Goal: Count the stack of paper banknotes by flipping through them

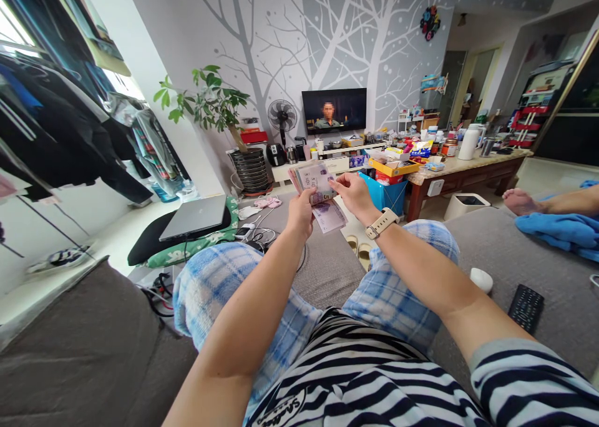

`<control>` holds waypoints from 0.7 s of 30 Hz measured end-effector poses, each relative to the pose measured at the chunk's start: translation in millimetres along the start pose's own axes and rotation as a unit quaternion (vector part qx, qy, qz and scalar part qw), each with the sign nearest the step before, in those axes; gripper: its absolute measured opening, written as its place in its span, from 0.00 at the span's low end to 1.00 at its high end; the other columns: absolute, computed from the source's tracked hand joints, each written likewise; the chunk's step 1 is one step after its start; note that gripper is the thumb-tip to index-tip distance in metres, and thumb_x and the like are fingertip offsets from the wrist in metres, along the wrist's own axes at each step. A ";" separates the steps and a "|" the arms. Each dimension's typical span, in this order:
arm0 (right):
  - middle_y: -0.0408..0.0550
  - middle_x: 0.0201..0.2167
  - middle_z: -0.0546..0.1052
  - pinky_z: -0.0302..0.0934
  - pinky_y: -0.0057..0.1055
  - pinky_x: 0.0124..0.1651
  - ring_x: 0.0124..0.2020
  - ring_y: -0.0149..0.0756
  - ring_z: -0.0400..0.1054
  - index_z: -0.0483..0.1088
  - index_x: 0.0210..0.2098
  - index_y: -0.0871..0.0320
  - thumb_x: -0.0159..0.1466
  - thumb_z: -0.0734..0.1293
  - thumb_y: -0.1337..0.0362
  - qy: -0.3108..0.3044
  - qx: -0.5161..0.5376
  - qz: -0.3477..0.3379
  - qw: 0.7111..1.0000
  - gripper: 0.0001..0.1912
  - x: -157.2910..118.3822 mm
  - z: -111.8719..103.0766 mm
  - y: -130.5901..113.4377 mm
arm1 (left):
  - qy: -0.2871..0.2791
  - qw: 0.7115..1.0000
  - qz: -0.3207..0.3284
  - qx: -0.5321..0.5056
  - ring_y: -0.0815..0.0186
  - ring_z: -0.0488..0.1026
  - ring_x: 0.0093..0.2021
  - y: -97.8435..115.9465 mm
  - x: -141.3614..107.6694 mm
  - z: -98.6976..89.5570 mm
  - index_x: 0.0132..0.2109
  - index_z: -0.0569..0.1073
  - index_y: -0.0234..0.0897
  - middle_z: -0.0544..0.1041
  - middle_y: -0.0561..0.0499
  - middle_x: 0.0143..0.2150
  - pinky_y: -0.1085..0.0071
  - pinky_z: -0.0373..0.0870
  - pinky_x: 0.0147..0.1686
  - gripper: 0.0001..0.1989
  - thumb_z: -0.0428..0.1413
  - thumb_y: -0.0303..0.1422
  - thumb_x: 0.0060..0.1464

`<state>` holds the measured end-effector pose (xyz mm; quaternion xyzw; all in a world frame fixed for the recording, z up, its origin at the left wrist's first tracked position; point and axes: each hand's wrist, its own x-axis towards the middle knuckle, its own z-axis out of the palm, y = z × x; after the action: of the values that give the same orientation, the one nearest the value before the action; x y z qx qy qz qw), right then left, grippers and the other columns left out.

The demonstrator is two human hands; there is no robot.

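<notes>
A fanned bundle of banknotes (314, 181), pale purple with some pinkish and greenish edges, is up in front of me above the grey sofa. My left hand (301, 211) is closed around its lower left side, the thumb lying across the front note. At the bundle's right edge, my right hand (354, 193) pinches the corner of a note between thumb and fingertips. Below the bundle, one more purple banknote (330, 216) hangs tilted downward; what grips its upper end is hidden. A beige-strapped watch (382, 223) is on my right wrist.
A closed laptop (194, 217) rests on cushions to the left, with white cables (262, 235) beside it. On the right lie a white mouse (481, 280), a black keyboard (526, 308) and another person's bare foot (520, 200). Ahead stands a cluttered table (433, 174).
</notes>
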<state>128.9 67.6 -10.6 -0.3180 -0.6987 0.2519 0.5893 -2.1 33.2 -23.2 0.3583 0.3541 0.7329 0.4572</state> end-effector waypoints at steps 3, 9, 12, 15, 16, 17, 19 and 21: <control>0.41 0.21 0.67 0.52 0.27 0.29 0.24 0.29 0.57 0.64 0.23 0.59 0.55 0.65 0.52 -0.003 0.000 -0.002 1.000 0.16 -0.1 0.1 -0.8 | 0.003 1.000 0.000 -0.011 0.61 0.76 0.33 0.7 1.1 1.2 0.41 0.73 0.33 0.78 0.47 0.33 0.66 0.72 0.35 0.15 0.56 0.36 0.46; 0.41 0.22 0.66 0.52 0.27 0.27 0.24 0.28 0.57 0.63 0.24 0.58 0.55 0.66 0.54 -0.026 0.057 -0.015 0.998 0.14 -1.1 1.7 -2.4 | 0.004 0.999 0.014 -0.043 0.62 0.76 0.35 2.1 4.5 1.5 0.42 0.73 0.34 0.78 0.47 0.37 0.66 0.72 0.36 0.14 0.53 0.37 0.50; 0.41 0.23 0.66 0.53 0.26 0.28 0.25 0.28 0.58 0.64 0.27 0.58 0.55 0.65 0.55 -0.041 0.092 -0.019 0.995 0.13 -1.3 2.8 -2.5 | 0.012 0.999 0.008 -0.031 0.62 0.76 0.36 1.7 4.9 1.1 0.42 0.72 0.34 0.78 0.47 0.36 0.66 0.72 0.36 0.15 0.53 0.37 0.49; 0.42 0.24 0.67 0.55 0.26 0.28 0.25 0.28 0.59 0.65 0.29 0.59 0.56 0.64 0.55 -0.058 0.115 -0.018 0.991 0.12 -1.7 2.6 -3.9 | 0.012 1.000 0.008 -0.026 0.62 0.76 0.36 1.2 4.6 1.1 0.42 0.72 0.34 0.78 0.47 0.35 0.67 0.72 0.36 0.15 0.53 0.38 0.49; 0.42 0.24 0.67 0.55 0.26 0.28 0.25 0.28 0.59 0.65 0.29 0.59 0.56 0.64 0.55 -0.060 0.116 -0.018 0.991 0.12 -2.0 2.3 -4.7 | 0.011 1.000 0.009 -0.026 0.62 0.76 0.36 1.2 4.4 1.1 0.42 0.72 0.34 0.78 0.47 0.34 0.67 0.72 0.36 0.15 0.53 0.39 0.49; 0.42 0.24 0.67 0.54 0.26 0.27 0.25 0.28 0.59 0.65 0.29 0.59 0.56 0.64 0.55 -0.059 0.114 -0.019 0.992 0.12 -2.2 1.9 -5.5 | 0.008 1.000 0.011 -0.027 0.62 0.76 0.36 1.2 4.2 1.2 0.42 0.72 0.34 0.78 0.47 0.34 0.67 0.71 0.36 0.15 0.53 0.39 0.49; 0.42 0.24 0.67 0.54 0.26 0.27 0.24 0.28 0.58 0.65 0.28 0.59 0.56 0.64 0.56 -0.053 0.108 -0.023 0.992 0.12 -2.7 1.1 -7.1 | 0.005 1.000 0.011 -0.025 0.62 0.76 0.35 1.4 3.7 1.1 0.41 0.73 0.34 0.78 0.47 0.34 0.67 0.71 0.36 0.15 0.53 0.39 0.49; 0.42 0.24 0.68 0.55 0.27 0.28 0.24 0.28 0.58 0.65 0.27 0.59 0.57 0.63 0.56 -0.051 0.103 -0.026 0.993 0.12 -3.2 0.6 -8.3 | 0.002 1.000 0.008 -0.020 0.63 0.75 0.35 1.7 3.2 0.6 0.41 0.73 0.34 0.78 0.48 0.34 0.67 0.71 0.36 0.15 0.53 0.39 0.49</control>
<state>127.4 59.7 -6.8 -0.2236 -0.7060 0.3232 0.5891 -3.3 35.7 -20.8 0.3502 0.3373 0.7441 0.4582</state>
